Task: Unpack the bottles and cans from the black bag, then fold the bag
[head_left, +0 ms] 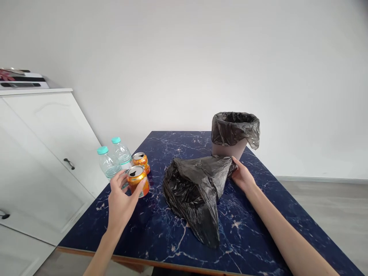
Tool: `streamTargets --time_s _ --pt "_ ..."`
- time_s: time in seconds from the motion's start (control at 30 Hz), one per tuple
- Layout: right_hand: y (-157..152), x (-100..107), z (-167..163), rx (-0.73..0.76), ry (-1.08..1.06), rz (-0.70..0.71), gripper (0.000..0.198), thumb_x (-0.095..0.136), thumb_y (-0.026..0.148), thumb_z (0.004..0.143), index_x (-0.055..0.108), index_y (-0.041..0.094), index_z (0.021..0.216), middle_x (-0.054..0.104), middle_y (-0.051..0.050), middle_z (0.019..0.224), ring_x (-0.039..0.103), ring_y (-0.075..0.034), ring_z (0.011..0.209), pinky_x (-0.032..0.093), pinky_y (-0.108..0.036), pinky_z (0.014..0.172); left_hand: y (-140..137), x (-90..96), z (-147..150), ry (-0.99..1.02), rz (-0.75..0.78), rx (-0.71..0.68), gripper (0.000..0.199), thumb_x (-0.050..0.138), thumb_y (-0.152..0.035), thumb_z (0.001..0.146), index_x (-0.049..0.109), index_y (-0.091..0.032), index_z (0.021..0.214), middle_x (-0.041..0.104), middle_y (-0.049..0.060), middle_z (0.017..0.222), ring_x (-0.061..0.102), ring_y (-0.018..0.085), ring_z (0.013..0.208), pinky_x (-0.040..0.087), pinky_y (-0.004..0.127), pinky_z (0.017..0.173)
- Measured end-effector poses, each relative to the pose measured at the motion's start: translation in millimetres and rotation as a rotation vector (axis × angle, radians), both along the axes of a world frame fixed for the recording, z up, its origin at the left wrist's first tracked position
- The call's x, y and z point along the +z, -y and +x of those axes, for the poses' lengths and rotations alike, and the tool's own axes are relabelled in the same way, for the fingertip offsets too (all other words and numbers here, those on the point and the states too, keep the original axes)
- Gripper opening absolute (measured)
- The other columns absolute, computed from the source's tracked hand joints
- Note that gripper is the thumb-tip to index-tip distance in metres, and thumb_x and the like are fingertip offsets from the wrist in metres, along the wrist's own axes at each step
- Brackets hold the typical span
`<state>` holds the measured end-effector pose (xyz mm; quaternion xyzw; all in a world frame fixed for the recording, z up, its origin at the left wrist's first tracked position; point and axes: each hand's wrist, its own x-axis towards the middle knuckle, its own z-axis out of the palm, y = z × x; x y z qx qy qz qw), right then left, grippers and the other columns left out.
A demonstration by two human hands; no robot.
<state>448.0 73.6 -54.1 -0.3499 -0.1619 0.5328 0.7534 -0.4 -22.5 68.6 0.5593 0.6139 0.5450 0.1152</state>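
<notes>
Take the middle of the desk (253, 237) as the clock's centre, twelve pointing at the wall (186, 69), and here's the picture! Over at nine o'clock, the left hand (123, 189) has the nearer orange can (138, 181) between thumb and fingers, can upright, its opened top facing up; whether its base touches the desk, I can't tell.

Just beyond, towards ten, stands the farther orange can (146, 164), upright and opened too. Beside the cans, also around ten, two clear bottles with turquoise caps: the nearer bottle (109, 163) and the farther bottle (122, 151), both upright.

Now to the centre, where the black bag (201, 184) sprawls crumpled, its gaping mouth turned towards eight. And at two o'clock, the right hand (243, 174) has the bag's gathered end pinched tight!

Up at one o'clock stands the bin (230, 149), upright, a dark liner (232, 132) folded over its rim. Off the desk at nine, a white cabinet (48, 153) with dark handles.
</notes>
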Motion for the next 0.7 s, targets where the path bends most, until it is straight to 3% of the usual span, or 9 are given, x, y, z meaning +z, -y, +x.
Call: streamTargets --time_s 0.27,0.47,0.57,0.7 --pt "1.7 0.2 0.7 0.025 0.002 -0.023 0.016 0.087 0.027 0.085 0.078 0.022 0.097 0.084 0.000 0.090 0.079 -0.018 0.074 0.068 -0.025 0.071 -20.5 -29.1 -25.7 -0.077 0.026 0.039 0.089 0.081 -0.061 0.081 0.043 -0.019 0.150 0.062 0.022 0.149 0.063 0.041 0.137 0.057 0.060 0.110" --pt "1.8 -1.8 2.8 0.033 0.022 -0.028 0.018 0.089 0.028 0.083 0.078 0.024 0.097 0.084 0.002 0.093 0.080 -0.018 0.076 0.069 -0.026 0.075 -3.4 -31.4 -27.1 -0.260 0.118 0.101 0.084 0.077 -0.063 0.086 0.045 -0.017 0.149 0.059 0.024 0.148 0.064 0.040 0.133 0.056 0.057 0.109" --pt "2.4 -1.3 2.0 0.035 0.031 -0.029 0.020 0.089 0.029 0.082 0.078 0.024 0.097 0.084 0.001 0.093 0.080 -0.019 0.078 0.069 -0.027 0.078 13.8 -34.5 -24.3 -0.396 0.210 0.144 0.066 0.071 -0.064 0.092 0.056 -0.016 0.134 0.065 0.021 0.131 0.069 0.036 0.117 0.057 0.054 0.104" --pt "4.2 0.9 -0.5 0.036 0.045 -0.037 0.018 0.088 0.030 0.083 0.078 0.023 0.096 0.084 0.000 0.092 0.080 -0.021 0.076 0.069 -0.029 0.075 21.0 -43.8 -23.1 -0.499 -0.001 -0.092 0.039 0.058 -0.061 0.102 0.067 -0.024 0.108 0.077 0.008 0.099 0.075 0.029 0.096 0.056 0.046 0.098"
